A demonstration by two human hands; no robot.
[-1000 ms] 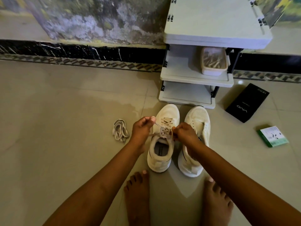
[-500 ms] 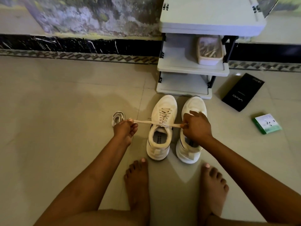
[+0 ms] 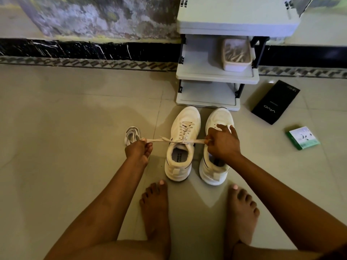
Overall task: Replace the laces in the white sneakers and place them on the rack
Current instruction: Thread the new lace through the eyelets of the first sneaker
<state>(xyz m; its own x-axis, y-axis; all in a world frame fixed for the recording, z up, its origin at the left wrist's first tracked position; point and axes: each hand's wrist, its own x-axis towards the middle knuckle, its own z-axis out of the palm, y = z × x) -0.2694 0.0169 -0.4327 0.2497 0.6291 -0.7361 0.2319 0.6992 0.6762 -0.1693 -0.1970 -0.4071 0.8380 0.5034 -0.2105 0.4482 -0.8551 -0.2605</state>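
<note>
In the head view, the hands had moved apart since a second earlier, when both pinched close over the tongue; now the flat cream lace [image 3: 189, 141] ran taut across the left sneaker [image 3: 183, 143]. That suggested the knot was being cinched, with the right sneaker [image 3: 218, 147] and racking yet to do. The left hand [image 3: 138, 151] pinched one lace end, the right hand [image 3: 222, 144] the other. A limp coil of old laces [image 3: 132, 135] lay just beyond the left grip; the smooth grey plastic rack [image 3: 216, 77] stood beyond both sneakers.
</note>
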